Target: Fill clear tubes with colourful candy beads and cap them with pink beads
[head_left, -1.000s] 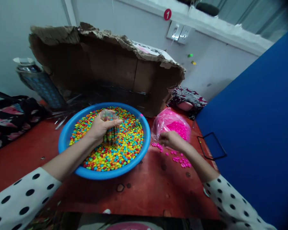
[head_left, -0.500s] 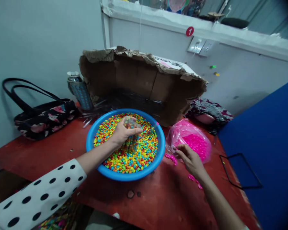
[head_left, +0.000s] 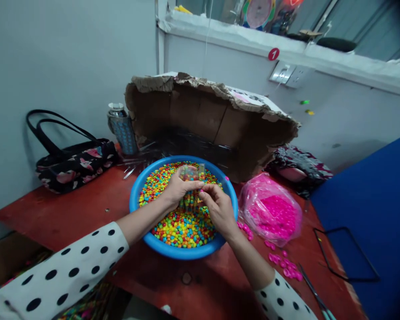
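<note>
Over the blue basin [head_left: 186, 253] full of small multicoloured candies [head_left: 183, 233], my left hand [head_left: 180, 189] is closed around a bundle of clear tubes [head_left: 188, 202] with candies inside. My right hand [head_left: 218, 206] has come up against the tubes' right side, thumb and forefinger pinched together. A bit of pink shows at those fingertips, like one of the small pink caps [head_left: 290, 269] lying on the table. To the right of the basin, a clear plastic bag [head_left: 270, 209] holds many more pink caps.
Behind the basin lies a torn cardboard box [head_left: 200, 111], its opening facing me. A flask [head_left: 123, 133] and a floral handbag [head_left: 78, 166] stand at the left. Scissors [head_left: 315, 291] rest on the red table [head_left: 220, 284] at front right, near a blue panel [head_left: 380, 195].
My right hand has moved left from the pink bag to the tubes over the basin. The left hand keeps hold of the tubes. The view has shifted, bringing the scissors into sight.
</note>
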Tool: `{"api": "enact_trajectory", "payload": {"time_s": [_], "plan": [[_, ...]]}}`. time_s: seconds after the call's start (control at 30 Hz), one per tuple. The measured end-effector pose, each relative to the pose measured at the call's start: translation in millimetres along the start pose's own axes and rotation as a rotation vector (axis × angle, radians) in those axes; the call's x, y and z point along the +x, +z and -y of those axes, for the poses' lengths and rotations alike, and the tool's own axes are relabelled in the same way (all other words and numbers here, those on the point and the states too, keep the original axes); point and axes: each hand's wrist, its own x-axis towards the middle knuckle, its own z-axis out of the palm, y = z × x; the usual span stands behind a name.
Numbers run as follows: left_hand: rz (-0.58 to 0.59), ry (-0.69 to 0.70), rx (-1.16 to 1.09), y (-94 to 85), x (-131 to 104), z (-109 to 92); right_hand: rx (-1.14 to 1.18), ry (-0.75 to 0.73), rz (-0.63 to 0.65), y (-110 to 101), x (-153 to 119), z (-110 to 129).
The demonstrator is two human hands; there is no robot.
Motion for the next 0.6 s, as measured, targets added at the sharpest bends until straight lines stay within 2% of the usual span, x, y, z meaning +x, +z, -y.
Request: {"api": "enact_trajectory", "payload": {"time_s": [0.2, 0.33, 0.4, 0.5, 0.6], "plan": [[-0.001, 0.049, 0.095, -0.3, -1, 0, -0.05, 0.039, 0.143, -23, 6, 4], [0.009, 0.062, 0.146, 1.0, -3, -4, 0.011, -0.002, -0.034, -47, 28, 19], [0.061, 0.06, 0.173, 2.0, -5, -6, 0.094, -0.035, -0.039, -55, 42, 24], [0.154, 0.033, 0.182, 3.4, -7, -7, 0.128, -0.065, 0.048, -56, 57, 28], [0.19, 0.017, 0.161, 3.8, -6, -5, 0.138, -0.087, 0.112, -52, 59, 28]]}}
